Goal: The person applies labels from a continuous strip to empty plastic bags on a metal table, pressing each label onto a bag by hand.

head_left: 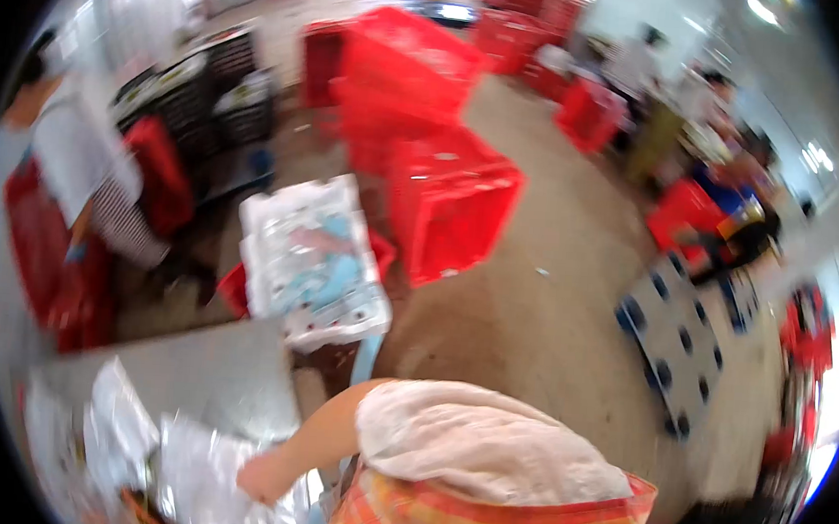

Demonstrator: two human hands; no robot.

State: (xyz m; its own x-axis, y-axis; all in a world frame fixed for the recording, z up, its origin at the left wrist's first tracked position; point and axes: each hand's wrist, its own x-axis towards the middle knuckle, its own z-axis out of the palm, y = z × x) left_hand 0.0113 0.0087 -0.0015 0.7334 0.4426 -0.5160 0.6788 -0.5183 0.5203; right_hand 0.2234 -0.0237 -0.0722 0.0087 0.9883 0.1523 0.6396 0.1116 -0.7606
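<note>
My right hand (267, 476) reaches down to the left over clear plastic bags (201, 460) lying on a metal table (211, 365). It touches or nearly touches the bags; its fingers are blurred, so I cannot make out whether it grips one. A pale short sleeve (485, 439) and an orange plaid apron (481, 520) fill the bottom middle. My left hand does not show. Just beyond the table, a white foam tray (325, 319) holds bluish contents under clear film and rests on a red crate (235, 289).
Tall red crates (452, 206) stand ahead on the brown floor (571, 300). A grey pallet with blue feet (674, 340) leans at the right. A person (86, 146) bends at the left near black crates (175, 103). Several people work at the far right.
</note>
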